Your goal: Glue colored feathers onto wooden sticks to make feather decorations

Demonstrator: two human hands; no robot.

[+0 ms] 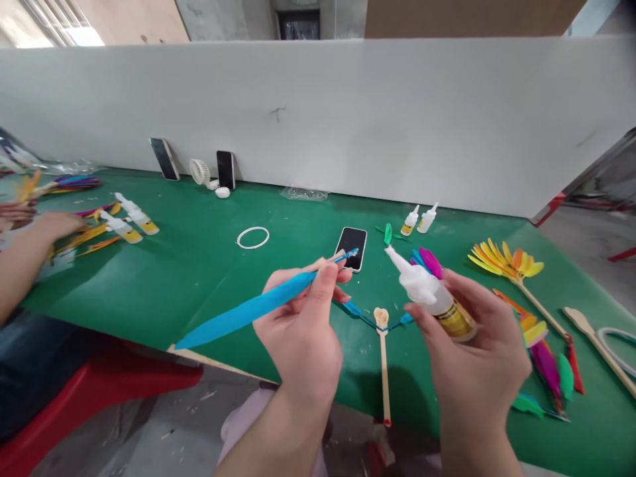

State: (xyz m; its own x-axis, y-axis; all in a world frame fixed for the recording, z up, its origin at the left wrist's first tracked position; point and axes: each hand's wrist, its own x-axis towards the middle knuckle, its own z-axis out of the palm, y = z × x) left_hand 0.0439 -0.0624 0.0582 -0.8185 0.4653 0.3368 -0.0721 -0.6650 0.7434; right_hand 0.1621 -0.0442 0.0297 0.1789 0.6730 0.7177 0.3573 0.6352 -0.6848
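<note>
My left hand (pixel 308 324) pinches a long blue feather (pixel 248 308) near its quill, whose tip points right and carries a whitish smear. In my right hand (pixel 477 351) is a glue bottle (pixel 430 291) with a white nozzle and yellow label, tilted so the nozzle points up and left. The nozzle and the quill tip are apart. Below and between my hands lies a wooden stick (pixel 384 377) with a rounded head, and blue feathers (pixel 355 309) are attached on either side of that head. Purple and blue feathers (pixel 430 262) show behind the bottle.
A phone (pixel 352 248) lies beyond my left hand. Two glue bottles (pixel 419 220) stand near the white partition (pixel 318 119). A yellow feather fan (pixel 517 265) and loose coloured feathers (pixel 546 364) are at right. A white ring (pixel 253 237) lies left of centre. At far left a co-worker's arm (pixel 30 258) reaches over feathers.
</note>
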